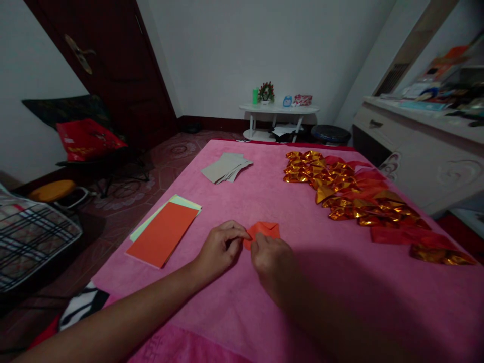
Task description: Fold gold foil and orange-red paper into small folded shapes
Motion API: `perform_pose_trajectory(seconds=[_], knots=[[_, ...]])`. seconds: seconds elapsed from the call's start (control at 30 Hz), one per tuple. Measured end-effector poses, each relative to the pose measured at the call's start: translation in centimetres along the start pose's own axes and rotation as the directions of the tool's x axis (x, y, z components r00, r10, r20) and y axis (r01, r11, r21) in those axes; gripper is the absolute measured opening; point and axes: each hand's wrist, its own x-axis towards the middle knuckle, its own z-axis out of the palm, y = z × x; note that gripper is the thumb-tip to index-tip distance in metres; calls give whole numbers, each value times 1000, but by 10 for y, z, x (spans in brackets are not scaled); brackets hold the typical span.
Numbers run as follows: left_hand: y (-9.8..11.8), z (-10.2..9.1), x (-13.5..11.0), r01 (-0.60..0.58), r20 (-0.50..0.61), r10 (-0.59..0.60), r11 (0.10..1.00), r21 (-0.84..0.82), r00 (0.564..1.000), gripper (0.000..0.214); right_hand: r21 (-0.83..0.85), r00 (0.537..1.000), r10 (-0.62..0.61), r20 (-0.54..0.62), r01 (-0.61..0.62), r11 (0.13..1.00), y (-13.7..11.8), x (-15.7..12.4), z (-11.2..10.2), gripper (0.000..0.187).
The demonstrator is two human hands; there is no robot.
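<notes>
Both my hands are at a small folded piece of orange paper (269, 229) on the pink-covered table. My left hand (223, 244) pinches its left edge between thumb and fingers. From the near side, my right hand (274, 264) is closed on the paper, its fingers curled and partly hiding it. A crease runs across the paper's upper right part. To the left lies a stack of orange paper sheets (166, 234), with pale green sheets (185, 202) showing from under it. Farther back is a fanned pile of grey paper pieces (226, 168).
Rows of shiny gold and red folded pieces (321, 174) cover the table's right side. A pink cloth (242, 196) lies over the table. Beyond stand a small white table (280, 108), a white cabinet (423, 146) at right and a chair with a red bag (86, 140) at left.
</notes>
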Motion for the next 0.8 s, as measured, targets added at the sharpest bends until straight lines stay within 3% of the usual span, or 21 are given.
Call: perform_pose_trajectory(seconds=[0.07,0.13,0.2,0.27,0.37,0.53,0.8], knots=[[-1,-5,1,-36,-48,37,999,12,998,35,19,998,-66,-21,67,998,18,0,4,22],[-2,-11,2,-123,-58,127,991,60,990,35,102,971,-239,-17,239,966,44,0,5,22],[-2,-15,4,-247,-9,250,962,117,968,35,222,916,-401,-26,397,891,70,0,4,24],[0,-17,4,-363,78,355,917,166,932,35,334,903,-427,-35,414,847,89,1,3,24],[7,-16,5,-455,206,413,860,233,887,35,450,934,-354,-53,339,826,97,-1,2,24],[16,-6,6,-520,380,396,791,321,836,34,555,994,-96,-44,104,825,80,-8,-1,23],[17,10,7,-532,388,383,730,428,838,21,715,986,166,-14,-106,691,73,-8,20,19]])
